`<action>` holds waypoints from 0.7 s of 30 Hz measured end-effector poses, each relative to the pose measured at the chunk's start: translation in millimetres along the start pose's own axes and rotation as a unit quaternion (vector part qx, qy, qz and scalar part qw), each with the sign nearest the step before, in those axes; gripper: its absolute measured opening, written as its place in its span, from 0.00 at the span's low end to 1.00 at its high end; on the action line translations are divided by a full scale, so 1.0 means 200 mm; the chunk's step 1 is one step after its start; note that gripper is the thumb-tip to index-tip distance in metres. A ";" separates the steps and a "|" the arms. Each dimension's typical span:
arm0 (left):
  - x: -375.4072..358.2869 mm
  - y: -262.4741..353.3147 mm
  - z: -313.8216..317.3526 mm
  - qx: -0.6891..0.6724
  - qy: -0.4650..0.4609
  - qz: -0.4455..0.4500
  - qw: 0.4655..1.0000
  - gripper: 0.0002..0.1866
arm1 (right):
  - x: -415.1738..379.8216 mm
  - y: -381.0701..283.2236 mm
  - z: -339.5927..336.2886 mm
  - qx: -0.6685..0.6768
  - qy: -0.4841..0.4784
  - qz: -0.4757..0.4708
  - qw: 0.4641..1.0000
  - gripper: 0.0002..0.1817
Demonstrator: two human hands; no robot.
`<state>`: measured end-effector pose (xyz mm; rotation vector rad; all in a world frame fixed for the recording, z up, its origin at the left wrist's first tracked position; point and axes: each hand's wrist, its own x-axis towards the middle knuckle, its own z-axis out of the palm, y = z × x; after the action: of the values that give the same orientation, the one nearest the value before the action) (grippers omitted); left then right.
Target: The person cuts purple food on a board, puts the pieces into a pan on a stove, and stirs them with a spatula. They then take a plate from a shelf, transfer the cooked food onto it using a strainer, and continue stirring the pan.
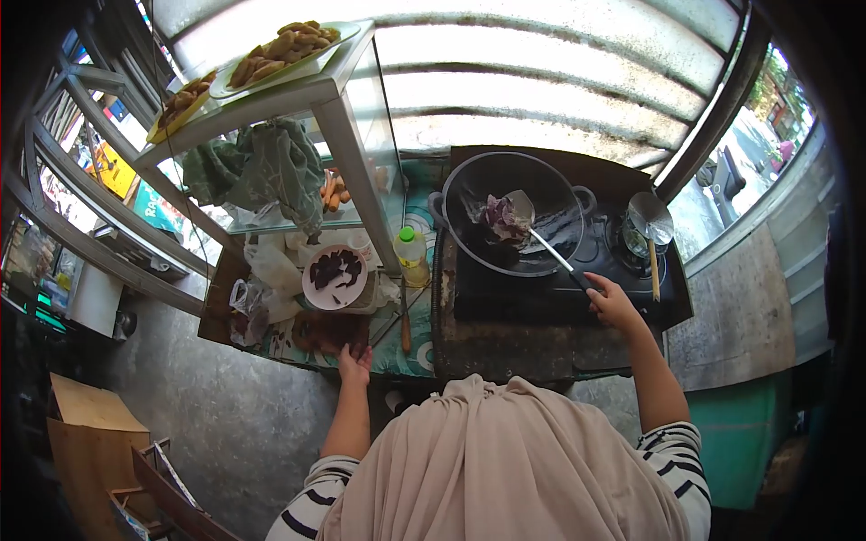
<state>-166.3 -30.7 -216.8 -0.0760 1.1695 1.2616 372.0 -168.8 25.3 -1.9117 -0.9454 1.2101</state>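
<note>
My right hand (612, 302) grips the handle of a metal spatula (541, 236) whose blade rests in a black wok (511, 213) on the stove, against purple pieces of food (502, 216). My left hand (354, 363) rests on the near edge of the counter by a round wooden cutting board (327, 333), holding nothing. Just beyond it sits a white bowl (335, 277) of dark pieces. A knife (405, 325) lies on the counter between the board and the stove.
A yellow-capped oil bottle (411, 255) stands by the wok. A skimmer ladle (651, 225) rests right of the stove. A glass display case (347, 144) carries trays of fried food (285, 50) on top and a green cloth (262, 167). Plastic bags lie at left.
</note>
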 end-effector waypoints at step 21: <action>-0.22 -0.14 0.16 0.038 0.000 0.036 0.999 0.15 | -0.01 -0.02 -0.05 -0.447 0.219 -0.051 0.866 0.25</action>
<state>-117.1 -51.5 -185.8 0.0227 1.2285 1.2785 379.5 -170.2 32.8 -2.6201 -1.4629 0.1876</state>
